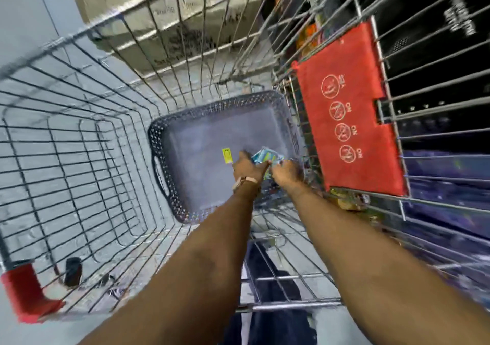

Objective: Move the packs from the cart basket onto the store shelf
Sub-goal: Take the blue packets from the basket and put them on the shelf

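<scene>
Grey plastic is the material of the tray-like basket (212,138), which lies on the wire bottom of a metal shopping cart (79,132). The head camera looks straight down into the cart, and the picture is a little blurred. The basket has a woven-pattern rim and a handle hole on its left end. A small yellow sticker (227,156) is on its floor.

Both bare arms reach down into the basket. The left hand (248,168) and the right hand (287,172) are close together at the near right corner of the basket. Between them are the packs (266,156), light blue with some green, lying in this corner. The fingers of both hands are curled around the packs from two sides and seem to grasp them, but the blur hides how firm the hold is. A pale band (244,181) is around the left wrist.

A red flap (350,122) with white round symbols hangs on the right wall of the cart. Behind this wall dark store shelves (437,53) are visible. A red plastic corner piece (26,294) is at the lower left of the cart.
</scene>
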The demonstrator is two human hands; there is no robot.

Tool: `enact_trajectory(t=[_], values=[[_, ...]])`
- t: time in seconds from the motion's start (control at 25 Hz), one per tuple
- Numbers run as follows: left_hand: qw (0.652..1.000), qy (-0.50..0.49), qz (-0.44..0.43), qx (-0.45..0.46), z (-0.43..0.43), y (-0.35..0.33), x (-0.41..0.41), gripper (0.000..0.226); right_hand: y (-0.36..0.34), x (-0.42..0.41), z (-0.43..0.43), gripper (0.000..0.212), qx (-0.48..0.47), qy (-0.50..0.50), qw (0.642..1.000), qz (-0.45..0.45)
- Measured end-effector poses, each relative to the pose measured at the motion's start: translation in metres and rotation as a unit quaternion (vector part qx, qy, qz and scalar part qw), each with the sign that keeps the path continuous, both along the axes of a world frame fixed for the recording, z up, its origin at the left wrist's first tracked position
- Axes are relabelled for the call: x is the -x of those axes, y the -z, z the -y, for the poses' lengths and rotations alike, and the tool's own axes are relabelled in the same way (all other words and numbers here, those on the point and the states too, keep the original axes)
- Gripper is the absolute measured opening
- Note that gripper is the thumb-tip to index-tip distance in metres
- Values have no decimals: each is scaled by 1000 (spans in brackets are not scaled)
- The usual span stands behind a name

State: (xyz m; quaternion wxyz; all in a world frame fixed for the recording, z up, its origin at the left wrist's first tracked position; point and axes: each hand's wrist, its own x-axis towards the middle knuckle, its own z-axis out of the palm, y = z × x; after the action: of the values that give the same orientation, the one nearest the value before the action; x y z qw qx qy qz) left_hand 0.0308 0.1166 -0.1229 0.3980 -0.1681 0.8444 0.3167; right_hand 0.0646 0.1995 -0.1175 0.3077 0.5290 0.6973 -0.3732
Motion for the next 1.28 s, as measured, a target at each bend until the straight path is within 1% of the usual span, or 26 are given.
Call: enact_trajectory(t=[0.08,0.12,0.2,0.24,0.28,0.32,0.4,0.48,0.52,0.6,0.68,0.72,0.76,0.8,0.84,0.88,1.0,1.08,1.2,1.28], values=[[997,-71,14,-1,-5,-1,-2,61,1,-1,1,36,-1,-6,1000,1],[994,-103,27,-7,-5,-1,-1,59,0,-2,2,36,14,-9,1000,9],[986,-157,47,-43,-3,2,4,46,-1,-5,0,31,45,7,999,18],[983,-166,54,-65,-1,3,7,35,-2,-6,-1,24,67,24,997,17],[981,-166,58,-78,3,3,12,29,-7,-4,-3,14,97,53,994,14],[980,-171,60,-87,6,5,17,28,-11,-1,-4,11,133,91,987,7],[972,-191,86,-108,13,1,25,25,-26,3,-3,17,210,178,961,-10],[960,-202,114,-155,16,-16,28,12,-47,4,-5,12,255,247,934,-32],[957,-197,117,-179,16,-31,30,12,-59,5,-8,12,270,260,926,-46],[949,-183,103,-236,16,-59,31,18,-88,6,-15,11,301,239,921,-64],[938,-185,73,-283,18,-87,33,21,-116,8,-20,4,321,206,921,-76],[932,-194,57,-302,18,-103,32,20,-130,8,-23,14,316,185,925,-101],[926,-201,42,-316,18,-119,31,19,-144,9,-26,26,295,170,930,-137],[920,-204,29,-333,16,-135,30,18,-160,8,-30,33,264,163,933,-184],[914,-201,19,-353,14,-150,28,18,-176,5,-33,35,234,166,931,-227],[906,-195,12,-376,11,-167,25,19,-193,-1,-37,32,204,177,925,-266],[881,-166,3,-443,0,-215,19,29,-243,-33,-50,15,119,204,901,-365],[866,-118,10,-486,-13,-250,16,29,-275,-63,-62,21,43,223,879,-419],[849,-17,24,-528,-40,-306,-1,9,-321,-113,-74,28,-108,216,850,-468],[837,45,15,-545,-61,-340,-20,14,-350,-141,-75,31,-199,192,835,-475]])
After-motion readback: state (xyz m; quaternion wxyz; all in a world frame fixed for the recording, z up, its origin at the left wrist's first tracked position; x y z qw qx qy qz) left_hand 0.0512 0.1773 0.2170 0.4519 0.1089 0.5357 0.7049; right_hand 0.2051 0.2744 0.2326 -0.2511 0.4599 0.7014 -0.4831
